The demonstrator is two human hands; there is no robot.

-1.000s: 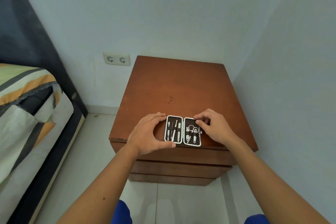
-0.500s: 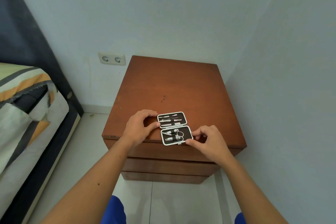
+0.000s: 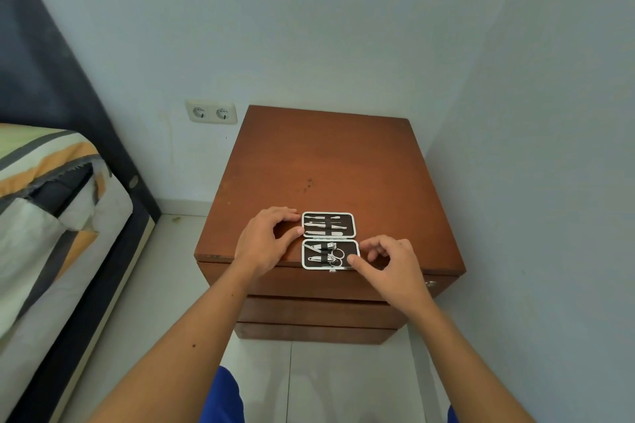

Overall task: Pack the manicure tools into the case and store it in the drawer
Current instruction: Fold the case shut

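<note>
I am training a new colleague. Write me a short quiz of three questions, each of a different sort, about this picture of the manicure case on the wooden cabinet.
1. True or false: the black manicure case with the white rim lies open on the brown wooden bedside cabinet.
2. Multiple choice: where does the case lie? A) near the front edge of the cabinet top; B) at the back edge by the wall; C) on the floor.
3. Fill in: the left hand touches the case's ___ side, and the right hand its right side.

Key: 1 true; 2 A; 3 left.
</note>
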